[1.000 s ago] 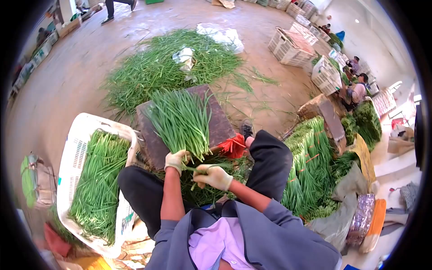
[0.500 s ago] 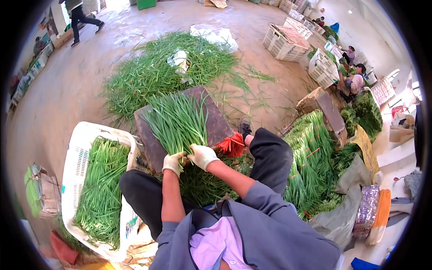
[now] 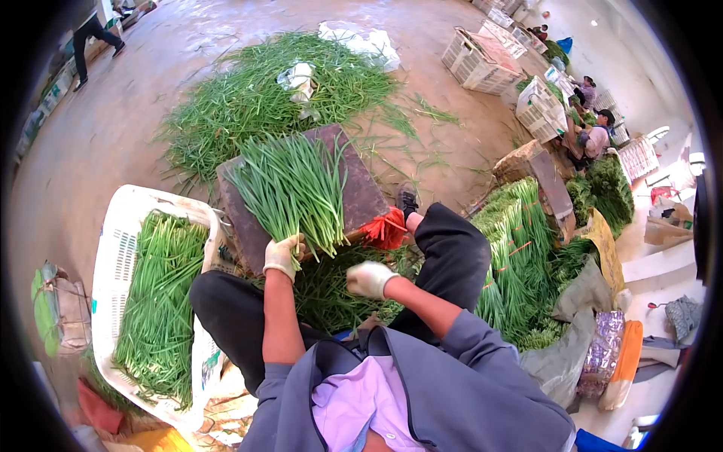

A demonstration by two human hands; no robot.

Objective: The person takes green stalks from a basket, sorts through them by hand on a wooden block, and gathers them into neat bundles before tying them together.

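A loose bunch of garlic chives (image 3: 290, 188) lies fanned out on a dark board (image 3: 343, 162), leaves pointing away from me and pale stem ends over the near edge. My left hand (image 3: 284, 254), in a whitish glove, is closed round the stems at the bunch's left side. Apart from the bunch, my gloved right hand (image 3: 370, 279) hangs over loose greens (image 3: 324, 290) between my knees. Its fingers look curled, and whatever they hold, if anything, is hidden. Red ties (image 3: 385, 228) hang at the board's right corner.
A white crate (image 3: 113, 301) of chives stands at my left. Tied bundles (image 3: 512, 264) are stacked at my right. Beyond the board lies a big heap of loose greens (image 3: 248, 98). Several people sit near crates (image 3: 538, 113) at right; one person (image 3: 94, 38) walks at far left.
My right hand has left the stem ends and moved down and right. My left hand keeps hold of the bunch. The person at far left has moved further left.
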